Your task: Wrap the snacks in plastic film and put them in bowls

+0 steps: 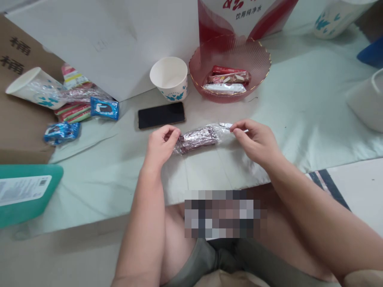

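Note:
A dark brown pack in crinkled clear plastic (pixel 200 138) lies between my hands on the pale green cloth. What is inside the plastic cannot be made out. My left hand (pixel 162 145) pinches the pack's left end between thumb and fingers. At the other end, my right hand (pixel 254 141) is closed on the loose plastic, where a narrow white strip (pixel 225 125) shows by the fingertips. Just beyond the pack lies a black phone (pixel 162 115). Behind it stands a white paper cup (pixel 169 75) with blue leaf prints, beside a pink ribbed bowl (pixel 196 85) holding several wrapped snack bars (pixel 229 77).
Blue snack packets (pixel 104 108) and a tipped paper cup (pixel 36 87) lie at the left, near a cardboard box (pixel 18 135). A green board-like item (pixel 44 199) overhangs the cloth-covered table's front left edge. White and red boxes (pixel 119 44) stand behind; a white container (pixel 366 101) is at right.

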Demonstrator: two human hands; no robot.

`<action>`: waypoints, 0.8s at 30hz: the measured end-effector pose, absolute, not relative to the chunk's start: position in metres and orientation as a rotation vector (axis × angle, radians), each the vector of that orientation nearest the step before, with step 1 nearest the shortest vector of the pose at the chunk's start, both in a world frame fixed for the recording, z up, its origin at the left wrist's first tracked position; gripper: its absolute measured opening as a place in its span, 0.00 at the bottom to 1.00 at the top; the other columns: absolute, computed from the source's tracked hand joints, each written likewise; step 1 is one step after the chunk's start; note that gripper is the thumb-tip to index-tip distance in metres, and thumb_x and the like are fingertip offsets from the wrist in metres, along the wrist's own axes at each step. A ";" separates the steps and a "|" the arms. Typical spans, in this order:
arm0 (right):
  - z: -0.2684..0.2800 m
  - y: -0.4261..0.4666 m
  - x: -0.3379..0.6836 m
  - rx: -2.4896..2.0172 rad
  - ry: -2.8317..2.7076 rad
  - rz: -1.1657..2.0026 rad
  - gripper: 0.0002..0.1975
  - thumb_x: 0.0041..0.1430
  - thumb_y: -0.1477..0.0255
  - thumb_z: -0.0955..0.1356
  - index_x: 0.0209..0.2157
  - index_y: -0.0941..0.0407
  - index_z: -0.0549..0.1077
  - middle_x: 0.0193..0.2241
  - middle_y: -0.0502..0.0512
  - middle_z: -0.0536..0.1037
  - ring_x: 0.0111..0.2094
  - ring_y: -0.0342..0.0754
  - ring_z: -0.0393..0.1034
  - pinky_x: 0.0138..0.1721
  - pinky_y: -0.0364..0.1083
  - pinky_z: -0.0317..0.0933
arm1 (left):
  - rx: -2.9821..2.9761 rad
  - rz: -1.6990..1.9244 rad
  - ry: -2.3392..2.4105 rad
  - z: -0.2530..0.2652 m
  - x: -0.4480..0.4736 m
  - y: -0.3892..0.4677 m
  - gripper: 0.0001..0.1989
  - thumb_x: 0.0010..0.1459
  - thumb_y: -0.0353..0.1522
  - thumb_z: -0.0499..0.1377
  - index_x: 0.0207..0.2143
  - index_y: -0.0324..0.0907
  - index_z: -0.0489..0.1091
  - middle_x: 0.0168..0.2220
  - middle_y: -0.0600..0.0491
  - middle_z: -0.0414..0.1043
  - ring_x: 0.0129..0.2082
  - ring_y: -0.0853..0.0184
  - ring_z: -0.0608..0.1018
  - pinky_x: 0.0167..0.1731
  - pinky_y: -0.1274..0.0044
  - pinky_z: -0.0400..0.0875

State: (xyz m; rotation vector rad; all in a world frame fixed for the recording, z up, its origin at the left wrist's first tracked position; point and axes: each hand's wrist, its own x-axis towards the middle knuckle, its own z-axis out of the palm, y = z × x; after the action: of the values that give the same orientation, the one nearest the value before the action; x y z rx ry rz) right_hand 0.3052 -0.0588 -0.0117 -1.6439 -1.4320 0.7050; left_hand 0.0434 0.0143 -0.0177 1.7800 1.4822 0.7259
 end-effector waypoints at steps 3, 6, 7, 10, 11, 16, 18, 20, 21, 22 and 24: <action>-0.014 -0.058 0.306 -1.650 -1.471 0.687 0.09 0.59 0.67 0.67 0.34 0.54 0.79 0.31 0.54 0.82 0.31 0.48 0.75 0.32 0.47 0.67 | 1.918 0.596 1.458 -0.018 0.043 0.012 0.12 0.56 0.41 0.63 0.37 0.43 0.78 0.34 0.52 0.80 0.34 0.64 0.77 0.37 0.73 0.71; -0.016 -0.058 0.306 -1.659 -1.514 0.660 0.08 0.58 0.68 0.67 0.34 0.54 0.79 0.32 0.55 0.82 0.31 0.49 0.75 0.33 0.48 0.67 | 2.066 0.489 1.364 -0.018 0.042 0.011 0.16 0.51 0.41 0.68 0.40 0.44 0.78 0.40 0.51 0.80 0.42 0.60 0.78 0.45 0.70 0.71; -0.017 -0.058 0.306 -1.661 -1.523 0.655 0.08 0.58 0.68 0.67 0.33 0.53 0.79 0.31 0.55 0.82 0.31 0.49 0.75 0.33 0.48 0.67 | 2.079 0.481 1.353 -0.018 0.042 0.011 0.16 0.51 0.42 0.68 0.40 0.44 0.78 0.40 0.51 0.79 0.42 0.60 0.78 0.46 0.69 0.71; -0.018 -0.058 0.306 -1.654 -1.535 0.645 0.08 0.58 0.68 0.66 0.34 0.53 0.78 0.31 0.54 0.82 0.31 0.49 0.74 0.32 0.48 0.67 | 2.053 0.501 1.365 -0.016 0.043 0.010 0.14 0.51 0.41 0.68 0.38 0.43 0.77 0.40 0.51 0.77 0.40 0.61 0.77 0.43 0.71 0.71; -0.019 -0.058 0.306 -1.648 -1.538 0.639 0.08 0.58 0.68 0.66 0.34 0.53 0.78 0.31 0.54 0.82 0.31 0.49 0.75 0.32 0.48 0.67 | 2.049 0.516 1.364 -0.016 0.043 0.010 0.14 0.51 0.40 0.68 0.38 0.43 0.76 0.40 0.52 0.77 0.39 0.62 0.77 0.43 0.71 0.71; -0.021 -0.056 0.306 -1.617 -1.552 0.578 0.08 0.57 0.69 0.67 0.35 0.53 0.78 0.35 0.55 0.82 0.37 0.52 0.76 0.35 0.49 0.68 | 2.077 0.685 1.311 -0.014 0.046 0.008 0.09 0.52 0.36 0.65 0.35 0.44 0.71 0.38 0.53 0.75 0.39 0.63 0.76 0.41 0.72 0.70; -0.022 -0.056 0.305 -1.611 -1.558 0.569 0.08 0.57 0.69 0.67 0.35 0.53 0.78 0.35 0.56 0.82 0.37 0.52 0.76 0.36 0.50 0.69 | 2.096 0.757 1.269 -0.014 0.047 0.007 0.07 0.52 0.33 0.63 0.34 0.44 0.69 0.38 0.53 0.75 0.40 0.63 0.76 0.42 0.72 0.70; -0.023 -0.056 0.305 -1.608 -1.568 0.570 0.08 0.57 0.70 0.67 0.36 0.53 0.79 0.35 0.56 0.82 0.37 0.52 0.76 0.36 0.50 0.69 | 2.096 0.783 1.215 -0.013 0.049 0.006 0.06 0.52 0.34 0.63 0.31 0.44 0.68 0.37 0.53 0.75 0.40 0.63 0.76 0.43 0.71 0.70; -0.023 -0.056 0.305 -1.606 -1.572 0.570 0.08 0.57 0.70 0.67 0.36 0.53 0.79 0.35 0.56 0.81 0.37 0.52 0.76 0.36 0.50 0.69 | 2.086 0.784 1.189 -0.013 0.049 0.006 0.07 0.53 0.35 0.63 0.30 0.44 0.67 0.36 0.53 0.75 0.39 0.63 0.76 0.43 0.71 0.70; -0.023 -0.057 0.305 -1.604 -1.575 0.572 0.08 0.57 0.70 0.67 0.36 0.53 0.78 0.35 0.56 0.81 0.37 0.52 0.76 0.36 0.50 0.68 | 2.069 0.785 1.172 -0.013 0.049 0.006 0.08 0.53 0.36 0.63 0.28 0.44 0.67 0.35 0.53 0.75 0.39 0.64 0.76 0.43 0.71 0.70; -0.023 -0.057 0.305 -1.601 -1.577 0.575 0.08 0.57 0.70 0.66 0.36 0.53 0.78 0.35 0.56 0.81 0.37 0.52 0.76 0.36 0.50 0.68 | 2.026 0.774 1.182 -0.012 0.049 0.005 0.09 0.55 0.38 0.62 0.28 0.44 0.68 0.35 0.53 0.76 0.37 0.65 0.76 0.41 0.71 0.70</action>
State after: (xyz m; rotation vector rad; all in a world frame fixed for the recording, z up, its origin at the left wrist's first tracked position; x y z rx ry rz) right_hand 0.3048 -0.0568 -0.0230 -1.6014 -1.5774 0.5749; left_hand 0.0490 0.0051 -0.0119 2.0257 1.1820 0.7743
